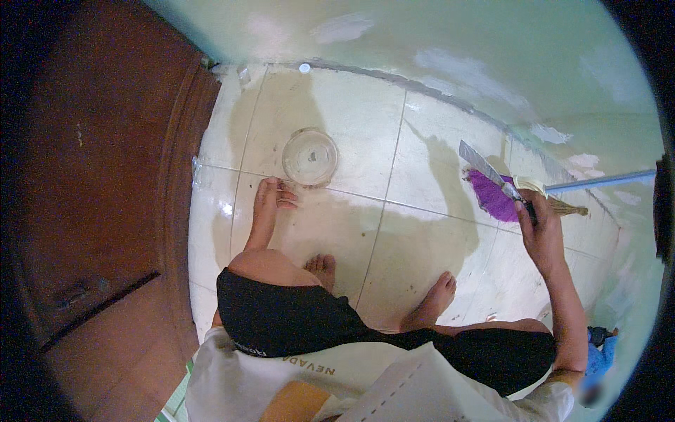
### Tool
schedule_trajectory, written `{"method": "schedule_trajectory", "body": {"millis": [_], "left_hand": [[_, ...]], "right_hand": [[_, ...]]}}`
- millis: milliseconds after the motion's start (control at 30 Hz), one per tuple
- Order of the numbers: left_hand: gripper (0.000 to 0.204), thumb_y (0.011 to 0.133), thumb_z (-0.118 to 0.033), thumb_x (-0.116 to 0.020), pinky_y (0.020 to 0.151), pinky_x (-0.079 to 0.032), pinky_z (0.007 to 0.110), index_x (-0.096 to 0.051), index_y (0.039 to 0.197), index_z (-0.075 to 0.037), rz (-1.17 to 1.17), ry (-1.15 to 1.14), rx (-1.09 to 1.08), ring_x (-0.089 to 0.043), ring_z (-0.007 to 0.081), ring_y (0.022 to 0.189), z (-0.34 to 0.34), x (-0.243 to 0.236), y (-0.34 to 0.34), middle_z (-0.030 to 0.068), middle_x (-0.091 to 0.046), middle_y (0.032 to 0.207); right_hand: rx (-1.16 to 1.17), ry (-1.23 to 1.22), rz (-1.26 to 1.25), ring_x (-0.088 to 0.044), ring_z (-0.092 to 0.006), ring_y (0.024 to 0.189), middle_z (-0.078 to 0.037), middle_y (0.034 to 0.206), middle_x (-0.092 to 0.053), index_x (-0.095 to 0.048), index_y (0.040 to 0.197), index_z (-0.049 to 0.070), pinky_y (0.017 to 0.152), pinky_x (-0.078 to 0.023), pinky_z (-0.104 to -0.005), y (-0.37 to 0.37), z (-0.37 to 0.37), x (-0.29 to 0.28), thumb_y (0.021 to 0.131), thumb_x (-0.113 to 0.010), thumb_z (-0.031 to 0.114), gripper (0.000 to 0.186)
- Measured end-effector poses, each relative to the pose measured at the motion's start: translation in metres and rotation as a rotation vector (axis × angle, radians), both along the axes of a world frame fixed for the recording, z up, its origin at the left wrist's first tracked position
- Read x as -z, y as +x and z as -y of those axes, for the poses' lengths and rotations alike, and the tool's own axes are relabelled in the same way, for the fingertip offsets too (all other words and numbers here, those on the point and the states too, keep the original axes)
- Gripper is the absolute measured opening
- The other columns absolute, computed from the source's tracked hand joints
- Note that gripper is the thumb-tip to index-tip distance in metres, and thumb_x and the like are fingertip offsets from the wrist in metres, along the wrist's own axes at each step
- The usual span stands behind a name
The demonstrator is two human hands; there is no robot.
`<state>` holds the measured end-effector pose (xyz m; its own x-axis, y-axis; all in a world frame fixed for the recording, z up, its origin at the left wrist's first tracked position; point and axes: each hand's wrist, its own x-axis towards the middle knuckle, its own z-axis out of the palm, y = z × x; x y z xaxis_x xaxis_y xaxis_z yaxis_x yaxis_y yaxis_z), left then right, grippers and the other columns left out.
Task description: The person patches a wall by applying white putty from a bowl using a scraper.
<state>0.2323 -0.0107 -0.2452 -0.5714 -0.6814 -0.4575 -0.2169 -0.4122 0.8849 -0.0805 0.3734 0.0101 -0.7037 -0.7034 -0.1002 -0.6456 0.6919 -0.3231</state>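
My right hand [538, 218] is closed around the handle of a putty knife [480, 160]. Its wide metal blade points up and left, off the floor and in front of a purple fan-shaped thing [490, 199]. A round, clear tub [310, 157] stands on the tiles at left of centre, with a small dark spot at its middle. Just below the tub's near rim is my left hand [275, 193], its fingers loosely apart and nothing plainly held in them. That forearm passes beside my bent left knee.
A brown wooden door [119, 162] fills the left side. The green wall [492, 42] bears whitish patches. Along the wall's foot lies a white cap [304, 68]. A blue pole [598, 181] and tan bristles [566, 207] are beyond my right hand; blue cloth [601, 355] lies lower right.
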Motion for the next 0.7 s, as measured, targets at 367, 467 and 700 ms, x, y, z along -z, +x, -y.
{"method": "schedule_trajectory", "body": {"millis": [367,467,700], "left_hand": [[0.024,0.102,-0.025,-0.051,0.065,-0.058,0.034,-0.048,0.104,-0.001,-0.007,0.046,-0.044,-0.066,0.0211,0.077,-0.030,-0.019,-0.032,0.0119,-0.060,0.091],[0.023,0.100,-0.021,-0.055,0.065,-0.057,0.033,-0.048,0.104,-0.001,-0.081,0.016,-0.018,-0.065,0.0204,0.074,-0.034,-0.012,-0.031,0.0119,-0.061,0.088],[0.018,0.097,-0.018,-0.058,0.065,-0.056,0.033,-0.050,0.098,-0.002,-0.116,0.021,-0.065,-0.064,0.0189,0.069,-0.045,-0.006,-0.031,0.0107,-0.062,0.081]], "right_hand": [[0.079,-0.067,0.135,-0.065,-0.0351,0.082,-0.020,0.090,-0.066,-0.058,0.110,0.002,0.074,-0.050,-0.0404,0.005,-0.002,0.008,0.097,-0.057,0.019,0.022],[0.106,-0.014,0.163,-0.066,-0.0347,0.084,-0.021,0.093,-0.066,-0.057,0.113,0.002,0.076,-0.050,-0.0409,0.011,0.002,0.014,0.096,-0.057,0.018,0.023],[-0.103,-0.121,0.116,-0.066,-0.0352,0.088,-0.020,0.096,-0.067,-0.061,0.109,0.000,0.079,-0.052,-0.0397,-0.005,0.083,0.034,0.094,-0.059,0.015,0.022]]}}
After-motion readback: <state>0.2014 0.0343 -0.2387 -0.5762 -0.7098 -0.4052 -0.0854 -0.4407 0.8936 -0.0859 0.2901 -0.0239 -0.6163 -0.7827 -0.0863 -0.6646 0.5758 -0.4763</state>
